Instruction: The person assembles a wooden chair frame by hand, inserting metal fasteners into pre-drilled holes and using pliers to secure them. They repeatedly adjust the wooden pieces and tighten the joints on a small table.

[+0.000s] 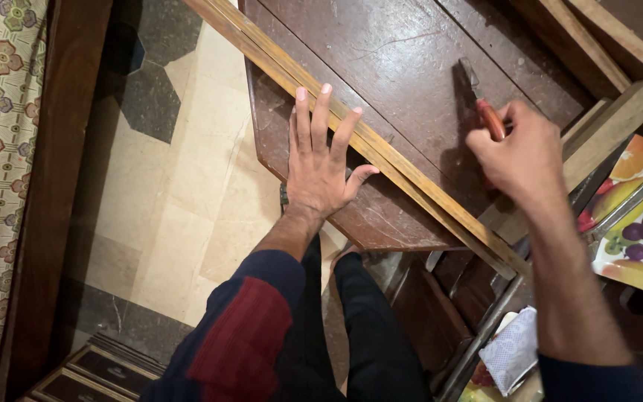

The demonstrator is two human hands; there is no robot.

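White packet [511, 350] lowest; left hand [320, 160] splayed flat on strip [381, 145], right hand [522, 152] clamping chisel [483, 104]

Bare brown tabletop [403, 67] lies open beyond the long wooden strip [381, 152]; planks [604, 45] crowd the right

Overall: warm indoor light, medium-bright, even across the middle of the view.
Source: seems overhead and a bit left; exact lamp not visible.
Shadows: left hand [321, 167] throws a soft dark patch on the brown table top [403, 52] under its palm; right hand [524, 156] and the red-handled tool [485, 112] drop a darker shadow to their left.
Glare: mild sheen on the pale floor tiles [187, 186]; no blown highlights.
Dim zones: lower right under the table, bottom left corner.
Focus: hands and wooden strip [381, 145] sharp; sleeves at bottom edge soft.
Distortion: wide-angle, edges bend slightly outward.
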